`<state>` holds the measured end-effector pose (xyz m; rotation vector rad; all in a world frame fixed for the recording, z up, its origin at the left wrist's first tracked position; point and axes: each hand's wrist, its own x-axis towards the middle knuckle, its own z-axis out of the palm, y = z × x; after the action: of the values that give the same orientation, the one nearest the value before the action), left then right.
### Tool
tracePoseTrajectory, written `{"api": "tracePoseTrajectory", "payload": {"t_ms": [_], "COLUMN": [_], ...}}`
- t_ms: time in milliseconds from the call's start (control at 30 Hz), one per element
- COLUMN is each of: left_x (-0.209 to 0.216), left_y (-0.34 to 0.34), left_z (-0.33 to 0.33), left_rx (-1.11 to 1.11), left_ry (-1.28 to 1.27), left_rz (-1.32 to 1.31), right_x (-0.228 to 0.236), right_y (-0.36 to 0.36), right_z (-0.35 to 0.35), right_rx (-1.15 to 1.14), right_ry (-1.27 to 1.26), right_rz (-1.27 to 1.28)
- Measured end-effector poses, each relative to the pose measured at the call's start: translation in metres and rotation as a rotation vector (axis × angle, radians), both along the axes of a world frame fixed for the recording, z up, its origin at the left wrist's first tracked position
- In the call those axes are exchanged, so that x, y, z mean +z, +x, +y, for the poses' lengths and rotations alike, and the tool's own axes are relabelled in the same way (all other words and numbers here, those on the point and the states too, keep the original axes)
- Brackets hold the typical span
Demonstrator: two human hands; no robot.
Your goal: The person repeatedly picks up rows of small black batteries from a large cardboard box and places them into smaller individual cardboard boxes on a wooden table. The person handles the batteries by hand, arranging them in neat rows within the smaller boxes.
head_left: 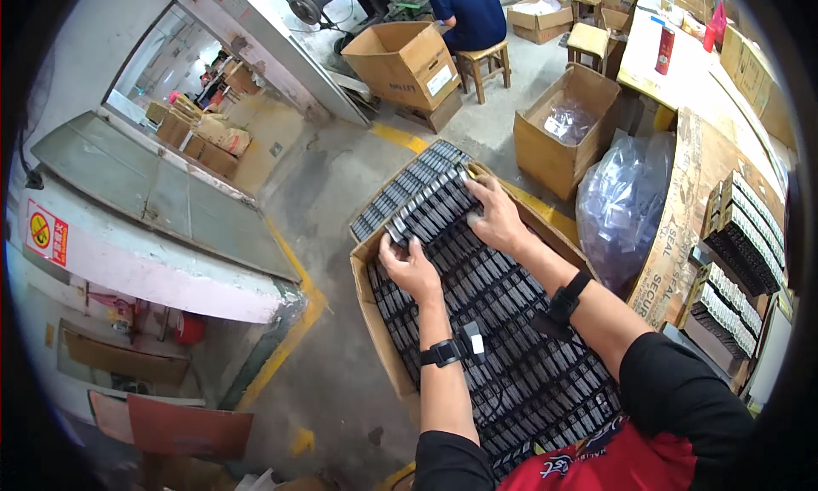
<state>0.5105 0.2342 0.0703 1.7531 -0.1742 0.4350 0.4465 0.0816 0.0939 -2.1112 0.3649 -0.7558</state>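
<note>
Between my two hands is a row of black and silver parts [436, 206], pressed side by side. My left hand [415, 274] grips its near left end, with the fingers bent around it. At the far right end, my right hand [498, 217] is closed on the same row. Below them stands a large open cardboard box [385, 350], filled with many similar rows of parts [511, 321]. Past the held row, more rows [409, 189] lie at the box's far end. What the small parts are, I cannot make out.
Right of the box are a bulging clear plastic bag [626, 201] and an open carton [554, 155] with clear bags inside. Further right, more part rows [745, 231] lie on cardboard. A glass-topped ledge [162, 193] runs along the left. Ahead, a person in blue [467, 14] sits on a stool.
</note>
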Motion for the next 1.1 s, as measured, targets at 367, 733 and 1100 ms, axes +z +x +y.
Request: {"api": "tracePoseTrajectory", "payload": {"t_ms": [367,733,1100], "left_x": [0.105,0.026,0.036], "left_y": [-0.170,-0.206,-0.210], "left_z": [0.086,0.142,0.159], "left_rx": [-0.368,-0.576,-0.556], "left_ry": [0.202,0.231,0.204], "left_rz": [0.401,0.867,0.894], "right_x": [0.093,0.004,0.078], "right_y": [-0.193,-0.249,-0.310], "right_z": [0.023,0.021,0.056], "right_rx": [0.165,0.387,0.260], "right_ry": [-0.117,0.125,-0.172], "right_rz": [0.314,0.594,0.656]}}
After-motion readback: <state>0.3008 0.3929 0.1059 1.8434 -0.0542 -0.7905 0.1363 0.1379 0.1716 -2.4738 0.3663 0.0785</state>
